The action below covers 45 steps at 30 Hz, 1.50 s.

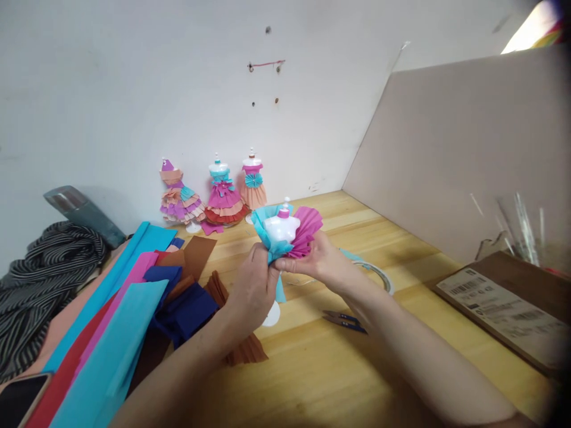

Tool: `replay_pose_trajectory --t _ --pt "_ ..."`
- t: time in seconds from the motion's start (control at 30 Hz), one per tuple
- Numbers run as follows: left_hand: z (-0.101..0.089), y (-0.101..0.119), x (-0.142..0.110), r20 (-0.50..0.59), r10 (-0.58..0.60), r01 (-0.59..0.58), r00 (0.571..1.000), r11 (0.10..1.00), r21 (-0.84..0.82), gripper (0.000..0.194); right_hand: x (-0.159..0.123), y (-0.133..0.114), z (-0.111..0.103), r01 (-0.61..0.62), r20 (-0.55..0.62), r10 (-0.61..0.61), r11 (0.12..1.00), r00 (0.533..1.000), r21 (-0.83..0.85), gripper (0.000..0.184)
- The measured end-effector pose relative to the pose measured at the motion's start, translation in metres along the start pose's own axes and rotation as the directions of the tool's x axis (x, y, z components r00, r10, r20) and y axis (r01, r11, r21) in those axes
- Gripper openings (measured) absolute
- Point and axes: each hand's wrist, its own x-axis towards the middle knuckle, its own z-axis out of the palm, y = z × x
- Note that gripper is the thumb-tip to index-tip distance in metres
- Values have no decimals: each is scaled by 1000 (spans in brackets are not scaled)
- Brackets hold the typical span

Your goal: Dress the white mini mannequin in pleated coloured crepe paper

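In front of me a small white dress form [282, 228] with a pink neck band stands tilted slightly, its round white base [271, 315] partly showing below. My left hand [253, 284] is closed at its waist on turquoise crepe paper [280, 248] that wraps the front and left side. On the other side, my right hand [328, 261] pinches a gathered fan of magenta crepe paper [307, 229] against the waist. My fingers hide where the two papers meet. Thread snips [345, 321] lie under my right forearm, near a roll of tape [379, 276].
Three dressed miniature forms [223, 193] stand along the wall. Crepe paper sheets [104, 351], brown pleated strips [247, 349], a phone [22, 399] and a striped cloth [42, 285] lie on the left. A cardboard box [504, 303] sits at right.
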Motion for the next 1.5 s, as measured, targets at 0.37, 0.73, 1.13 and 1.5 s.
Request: replay_pose_trajectory --t 0.37,0.73,1.13,1.5 --pt "-6 -2 6 23 -92 93 996 995 -47 13 0 5 4 37 -106 -76 943 991 -332 35" --pt "-20 -27 22 14 -327 275 945 769 -577 18 0 3 -18 41 -163 -103 937 981 -346 50" --pt "-24 -44 31 214 -484 386 849 289 -876 24 10 12 -27 -96 24 108 947 994 -307 24" --pt "18 -65 -9 286 -755 576 590 146 -805 6 19 46 -26 -107 168 153 961 974 -256 20"
